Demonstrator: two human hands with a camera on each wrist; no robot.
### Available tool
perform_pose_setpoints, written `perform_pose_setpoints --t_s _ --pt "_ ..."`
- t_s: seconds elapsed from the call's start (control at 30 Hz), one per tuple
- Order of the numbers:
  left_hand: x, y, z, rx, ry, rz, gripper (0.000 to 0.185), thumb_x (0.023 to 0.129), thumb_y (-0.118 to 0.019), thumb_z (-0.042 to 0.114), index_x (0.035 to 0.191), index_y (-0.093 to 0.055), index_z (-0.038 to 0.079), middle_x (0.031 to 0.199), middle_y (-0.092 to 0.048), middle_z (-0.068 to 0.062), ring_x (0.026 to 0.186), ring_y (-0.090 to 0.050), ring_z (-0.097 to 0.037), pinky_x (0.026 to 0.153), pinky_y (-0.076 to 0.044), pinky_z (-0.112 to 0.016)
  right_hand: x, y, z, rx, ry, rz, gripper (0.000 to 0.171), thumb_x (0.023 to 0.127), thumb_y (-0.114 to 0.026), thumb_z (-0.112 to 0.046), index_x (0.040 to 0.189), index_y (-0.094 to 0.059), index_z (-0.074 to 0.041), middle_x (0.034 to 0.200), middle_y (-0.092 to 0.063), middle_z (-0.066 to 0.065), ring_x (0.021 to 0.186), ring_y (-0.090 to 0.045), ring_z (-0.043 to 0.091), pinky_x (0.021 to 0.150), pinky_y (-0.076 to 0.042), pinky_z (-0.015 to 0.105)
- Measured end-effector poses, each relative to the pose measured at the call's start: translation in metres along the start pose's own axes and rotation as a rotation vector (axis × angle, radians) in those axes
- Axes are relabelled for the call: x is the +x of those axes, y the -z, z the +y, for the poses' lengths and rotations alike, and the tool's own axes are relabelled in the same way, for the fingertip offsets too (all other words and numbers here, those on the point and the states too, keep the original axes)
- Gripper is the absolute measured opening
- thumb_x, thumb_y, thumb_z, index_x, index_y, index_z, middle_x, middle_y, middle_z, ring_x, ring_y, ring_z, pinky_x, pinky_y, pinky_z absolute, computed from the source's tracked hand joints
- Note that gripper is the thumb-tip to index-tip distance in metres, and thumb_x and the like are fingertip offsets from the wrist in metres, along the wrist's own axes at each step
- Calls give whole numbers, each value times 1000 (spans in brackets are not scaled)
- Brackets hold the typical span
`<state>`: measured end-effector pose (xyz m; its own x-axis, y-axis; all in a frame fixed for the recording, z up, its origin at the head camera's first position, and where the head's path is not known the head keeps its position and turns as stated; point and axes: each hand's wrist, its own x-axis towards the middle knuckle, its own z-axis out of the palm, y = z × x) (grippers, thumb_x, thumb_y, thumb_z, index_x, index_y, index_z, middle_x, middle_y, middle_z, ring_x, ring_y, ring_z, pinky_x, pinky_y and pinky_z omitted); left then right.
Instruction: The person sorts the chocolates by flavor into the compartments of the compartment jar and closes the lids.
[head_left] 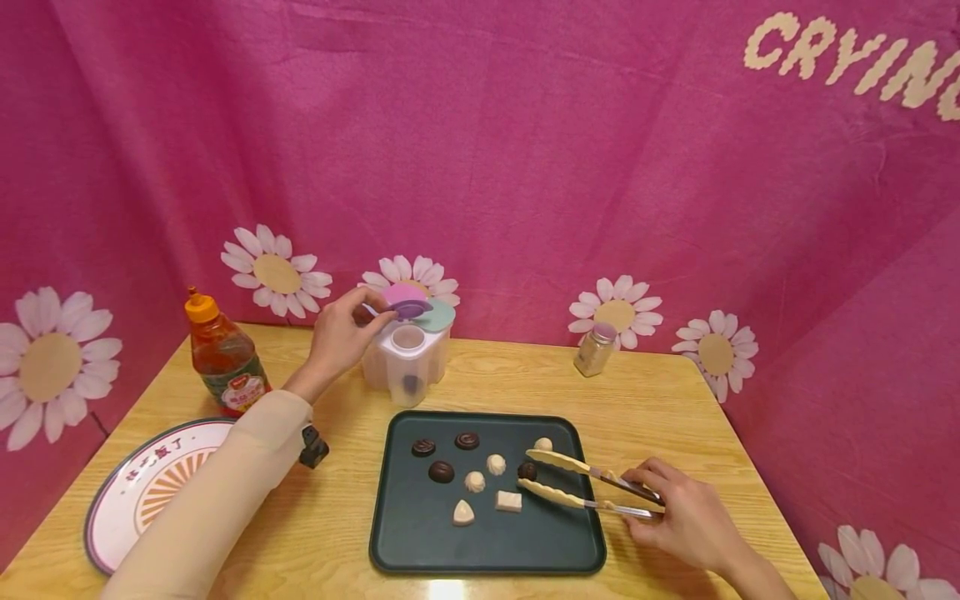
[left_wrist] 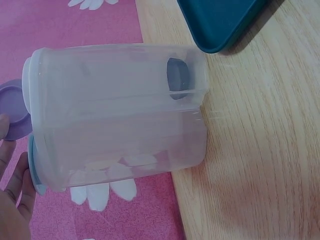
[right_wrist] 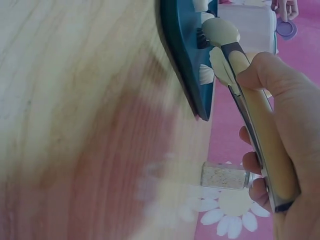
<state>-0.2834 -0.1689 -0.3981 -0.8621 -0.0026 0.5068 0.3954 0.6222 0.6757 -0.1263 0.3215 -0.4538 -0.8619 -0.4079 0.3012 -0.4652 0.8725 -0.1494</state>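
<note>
My left hand (head_left: 347, 330) pinches the purple flip lid (head_left: 410, 308) of a clear plastic compartment container (head_left: 406, 360) at the back of the table, holding it raised; the lid (left_wrist: 13, 109) and container (left_wrist: 117, 117) fill the left wrist view. A dark piece lies in its front compartment. My right hand (head_left: 686, 517) grips cream-tipped tongs (head_left: 570, 482), whose tips straddle a dark chocolate (head_left: 527, 471) on the dark green tray (head_left: 420, 546). Several dark and white chocolates lie on the tray. The tongs (right_wrist: 257, 107) show in the right wrist view over the tray edge (right_wrist: 182, 70).
An orange-capped sauce bottle (head_left: 222, 357) stands at the back left, with a round printed plate (head_left: 146, 487) in front of it. A small spice jar (head_left: 596, 349) stands at the back right. Pink cloth with daisies walls in the wooden table (head_left: 675, 417).
</note>
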Motion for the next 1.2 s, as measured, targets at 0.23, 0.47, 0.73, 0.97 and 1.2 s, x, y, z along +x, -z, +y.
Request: perform_pose_setpoints --t_s 0.23,0.47,0.73,0.97,1.2 --pt "2 -2 1 -4 1 2 19 95 -80 16 108 -70 7 104 -76 -12 88 -71 -29 78 -58 -35 -2 -3 1 2 -29 -25 38 69 -95 -34 100 -75 -28 92 -61 -22 71 -47 -10 58 -41 17" --pt "1 -4 1 -9 9 -11 19 95 -79 16 109 -70 8 105 -75 -12 89 -71 -28 78 -56 -32 -4 -4 2 36 -38 -43 35 72 -94 -33 101 -74 -29 93 -62 -23 72 -47 -12 58 -43 18" --pt "1 -5 -1 -12 18 -10 18 96 -79 16 109 -70 8 105 -75 -13 90 -70 -29 80 -57 -35 3 -3 2 40 57 37 36 70 -94 -28 101 -76 -25 93 -63 -21 71 -46 -11 57 -40 16" --pt "1 -4 -2 -9 8 3 19 95 -80 17 108 -71 7 104 -75 -13 89 -71 -30 79 -58 -39 35 8 -5 15 134 84 37 70 -93 -29 102 -76 -21 93 -64 -15 68 -46 -6 56 -40 15" --pt "0 -2 -1 -3 13 5 19 95 -80 18 107 -70 8 103 -75 -13 88 -71 -30 77 -54 -32 86 22 -22 4 250 105 41 74 -91 -32 108 -77 -15 98 -69 -5 72 -56 4 58 -48 19"
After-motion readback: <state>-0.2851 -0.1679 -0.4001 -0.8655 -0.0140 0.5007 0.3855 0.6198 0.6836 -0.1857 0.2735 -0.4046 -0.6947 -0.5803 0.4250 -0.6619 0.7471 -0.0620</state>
